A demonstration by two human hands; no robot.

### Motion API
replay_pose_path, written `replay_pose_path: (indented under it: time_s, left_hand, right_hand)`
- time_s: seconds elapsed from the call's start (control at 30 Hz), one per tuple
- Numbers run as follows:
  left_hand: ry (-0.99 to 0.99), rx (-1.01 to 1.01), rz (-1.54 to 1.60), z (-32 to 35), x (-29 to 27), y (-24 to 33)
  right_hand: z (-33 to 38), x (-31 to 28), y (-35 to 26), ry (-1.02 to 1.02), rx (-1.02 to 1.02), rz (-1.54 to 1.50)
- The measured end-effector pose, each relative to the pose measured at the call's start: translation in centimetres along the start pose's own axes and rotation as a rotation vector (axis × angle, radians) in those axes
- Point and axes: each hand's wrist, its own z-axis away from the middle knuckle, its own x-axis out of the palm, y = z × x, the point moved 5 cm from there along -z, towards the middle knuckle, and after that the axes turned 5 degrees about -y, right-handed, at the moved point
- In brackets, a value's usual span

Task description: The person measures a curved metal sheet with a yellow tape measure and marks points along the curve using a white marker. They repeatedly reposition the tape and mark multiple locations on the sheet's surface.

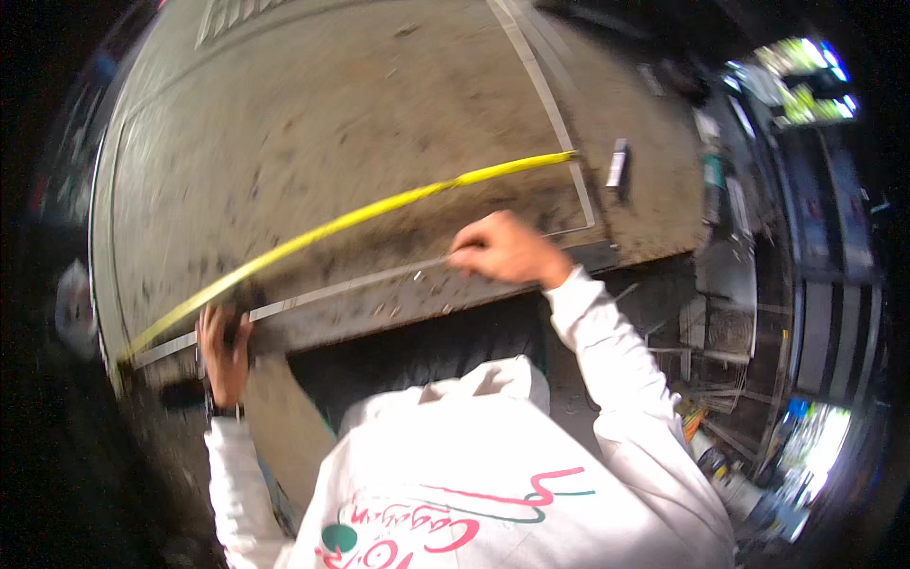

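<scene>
A long yellow measuring tape blade [387, 202] stretches across the brown work surface [417, 114], slanting from the near left corner up to the right. A thin pale strip [351, 283] runs along the near edge. My left hand [225, 353] rests at the left end of this edge, fingers apart, beside the strip and near the blade. Over the strip's right part, my right hand [507, 250] has its fingers pinched together; what they hold, if anything, is hidden. Several small bits [417, 276] lie on the dark edge between my hands, too small to name.
A small white and dark block-like object [617, 164] lies beyond the blade's right end. Pale strips [545, 90] also border the surface's right side. Cluttered shelving and bottles [744, 493] stand off to the right. A whitish bundle [76, 308] sits at the far left.
</scene>
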Motion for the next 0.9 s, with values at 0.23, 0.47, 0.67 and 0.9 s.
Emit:
replay_pose_path:
  time_s: [0.23,0.47,0.67,0.9]
  left_hand:
    - [-0.046,-0.046,-0.016,0.4,-1.7,1.3]
    - [-0.036,-0.009,-0.029,0.3,-1.3,1.5]
    - [-0.057,-0.002,-0.042,0.0,-1.1,1.6]
    - [-0.069,-0.004,-0.05,-0.2,-1.3,1.7]
  right_hand:
    - [-0.1,-0.1,-0.3,-0.091,0.079,-0.068]
    - [-1.4,1.3,-1.8,-0.013,0.184,0.0]
    - [-2.2,1.9,-1.8,0.204,0.275,0.273]
    - [-2.3,1.6,-1.1,0.072,0.19,0.089]
